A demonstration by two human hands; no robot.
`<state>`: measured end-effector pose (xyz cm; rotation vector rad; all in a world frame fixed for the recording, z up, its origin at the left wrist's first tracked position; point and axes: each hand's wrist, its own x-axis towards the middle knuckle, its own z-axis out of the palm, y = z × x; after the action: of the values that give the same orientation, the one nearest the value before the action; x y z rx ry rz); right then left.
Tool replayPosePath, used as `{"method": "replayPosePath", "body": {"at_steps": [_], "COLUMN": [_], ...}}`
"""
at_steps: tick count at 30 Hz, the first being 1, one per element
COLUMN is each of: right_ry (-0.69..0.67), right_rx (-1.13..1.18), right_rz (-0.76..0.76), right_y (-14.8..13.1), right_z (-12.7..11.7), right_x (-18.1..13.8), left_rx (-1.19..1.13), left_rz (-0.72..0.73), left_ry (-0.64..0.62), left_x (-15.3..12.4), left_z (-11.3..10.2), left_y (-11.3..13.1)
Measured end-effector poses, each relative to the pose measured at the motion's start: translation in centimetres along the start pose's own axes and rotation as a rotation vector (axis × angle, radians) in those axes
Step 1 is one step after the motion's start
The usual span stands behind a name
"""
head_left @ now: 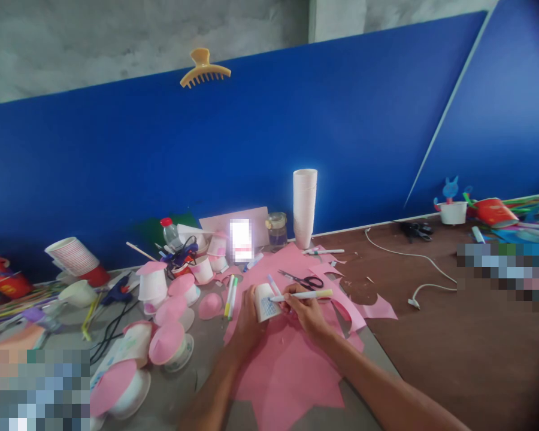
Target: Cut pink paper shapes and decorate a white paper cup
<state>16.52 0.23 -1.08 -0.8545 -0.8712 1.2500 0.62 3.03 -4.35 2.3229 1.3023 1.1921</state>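
A white paper cup (264,306) with a blue grid drawn on its side is gripped in my left hand (250,314), tilted over the pink paper (291,359). My right hand (306,308) is closed around a marker (312,294) with a pale barrel and yellowish end. Its tip meets the cup's side at the drawn lines. Just beyond my right hand lie dark-handled scissors (303,279). Left of the cup, yellow and green markers (230,297) lie side by side, near a small pink paper cone (211,305).
Cups with pink paper tops (167,342) crowd the left side. A tall cup stack (304,206) and a glass jar (277,230) stand by the blue partition (251,143). A glue gun (119,288) lies left; a white cable (413,256) crosses the brown table right.
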Motion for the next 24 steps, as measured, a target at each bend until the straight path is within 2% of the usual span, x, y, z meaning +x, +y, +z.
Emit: {"method": "replayPosePath", "body": {"at_steps": [6,13,19,24], "right_ry": [0.034,0.061,0.05,0.03], "right_rx": [0.032,0.077,0.089,0.081], "right_rz": [0.047,0.063,0.095,0.081], "right_y": [0.4,1.3,1.5,1.9], "right_z": [-0.2,-0.6,-0.8,-1.1], "right_x": [0.0,0.5,0.4,0.6], "left_rx": [0.004,-0.017,-0.031,-0.036], "left_rz": [0.037,0.008,0.041,-0.002], "left_ry": [0.011,-0.016,-0.012,-0.001], "left_x": [-0.1,0.0,-0.2,-0.2], "left_z": [0.2,-0.1,0.0,0.1], "left_y": [-0.4,-0.1,-0.5,-0.4]}}
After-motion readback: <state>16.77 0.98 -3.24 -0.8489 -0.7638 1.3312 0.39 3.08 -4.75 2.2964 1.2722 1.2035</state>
